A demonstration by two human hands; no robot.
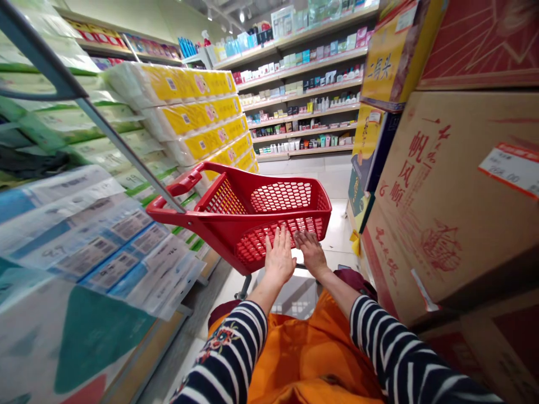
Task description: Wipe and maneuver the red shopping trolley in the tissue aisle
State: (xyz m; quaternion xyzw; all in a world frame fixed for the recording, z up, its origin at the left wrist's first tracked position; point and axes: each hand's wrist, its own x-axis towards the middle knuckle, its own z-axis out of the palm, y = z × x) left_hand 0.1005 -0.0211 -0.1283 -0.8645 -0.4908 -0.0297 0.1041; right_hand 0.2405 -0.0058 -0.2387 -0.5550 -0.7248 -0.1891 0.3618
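A red plastic shopping basket (219,241) on wheels stands sideways in front of me, with a grey metal pull handle (122,148) rising from its left end toward the upper left. Its perforated inside shows no goods. My left hand (280,258) is at the near side wall, palm toward the basket, fingers stretched out and slightly apart. Just right of it, my right hand (310,252) has its fingers extended near the same wall, by the basket's right end. Neither hand holds anything that I can see. Whether the fingertips press on the wall cannot be told.
On the left are stacked yellow tissue packs (197,120) and blue-white packs (113,247). Large cardboard boxes (471,213) and yellow boxes (379,73) line the right. Shelves of small bottles and cartons (303,87) stand ahead, beyond pale floor tiles (320,168).
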